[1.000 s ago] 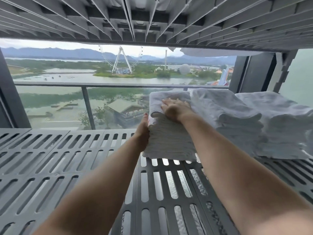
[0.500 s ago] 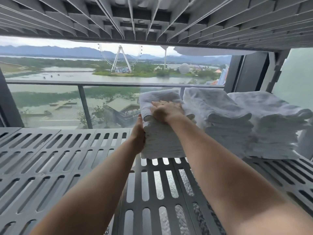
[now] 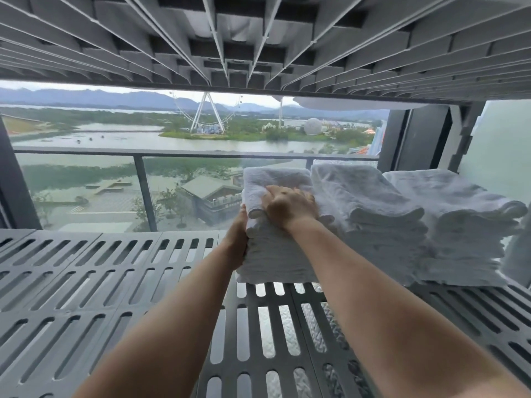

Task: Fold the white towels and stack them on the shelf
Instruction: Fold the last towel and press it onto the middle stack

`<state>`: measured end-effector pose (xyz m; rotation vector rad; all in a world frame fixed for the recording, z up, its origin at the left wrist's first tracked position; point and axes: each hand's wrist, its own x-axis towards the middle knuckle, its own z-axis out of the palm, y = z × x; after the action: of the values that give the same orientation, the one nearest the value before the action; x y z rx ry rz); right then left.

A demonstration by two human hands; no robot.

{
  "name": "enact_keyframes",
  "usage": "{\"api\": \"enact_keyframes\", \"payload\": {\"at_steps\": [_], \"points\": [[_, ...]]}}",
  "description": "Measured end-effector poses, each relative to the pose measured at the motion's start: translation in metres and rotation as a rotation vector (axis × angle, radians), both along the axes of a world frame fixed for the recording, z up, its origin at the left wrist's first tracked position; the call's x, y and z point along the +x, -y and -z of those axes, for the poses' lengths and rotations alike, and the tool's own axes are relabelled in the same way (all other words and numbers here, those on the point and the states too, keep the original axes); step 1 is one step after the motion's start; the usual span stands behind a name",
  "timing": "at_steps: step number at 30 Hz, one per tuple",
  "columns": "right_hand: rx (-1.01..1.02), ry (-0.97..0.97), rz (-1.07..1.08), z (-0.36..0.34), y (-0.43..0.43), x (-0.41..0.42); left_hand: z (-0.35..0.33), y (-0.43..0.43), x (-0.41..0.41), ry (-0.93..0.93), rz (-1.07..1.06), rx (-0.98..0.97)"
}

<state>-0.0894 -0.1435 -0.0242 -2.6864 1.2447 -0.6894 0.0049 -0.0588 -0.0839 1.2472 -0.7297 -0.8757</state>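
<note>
Pressing hand: right hand (image 3: 290, 206) lies flat, fingers spread, on top of the near towel stack (image 3: 273, 248).
Left hand (image 3: 237, 242): palm open against that stack's left side.
Stack: on the slatted shelf (image 3: 115, 271), touching the middle stack (image 3: 370, 214); a far stack (image 3: 459, 225) sits beyond it.

Glass wall (image 3: 86, 191) seen behind, split by dark railing (image 3: 172, 153) and post (image 3: 148, 193). Outside: river (image 3: 138, 139), Ferris wheel (image 3: 207, 113), white dome (image 3: 312, 126), grey-roofed building (image 3: 211, 193), hazy mountains (image 3: 86, 96). Ribbed grey underside (image 3: 258, 38) seen overhead. Flat overcast daylight.
</note>
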Motion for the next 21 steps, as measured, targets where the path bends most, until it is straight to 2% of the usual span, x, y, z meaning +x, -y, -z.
{"api": "enact_keyframes", "payload": {"at_steps": [4, 7, 11, 17, 21], "points": [[-0.401, 0.175, 0.087, 0.027, -0.021, -0.014, 0.003, -0.008, 0.001, 0.009, -0.009, 0.034], [-0.561, 0.268, 0.064, 0.056, -0.031, -0.024, 0.004, -0.009, 0.0, -0.006, -0.022, 0.073], [-0.604, 0.357, 0.058, 0.077, -0.031, -0.02, 0.011, -0.001, 0.004, -0.06, 0.002, 0.002], [-0.659, 0.381, 0.083, 0.094, -0.035, -0.016, 0.018, 0.006, 0.005, -0.166, 0.022, -0.101], [-0.625, 0.327, 0.073, 0.089, -0.042, -0.02, 0.022, -0.002, 0.002, -0.172, 0.029, -0.021]]}}
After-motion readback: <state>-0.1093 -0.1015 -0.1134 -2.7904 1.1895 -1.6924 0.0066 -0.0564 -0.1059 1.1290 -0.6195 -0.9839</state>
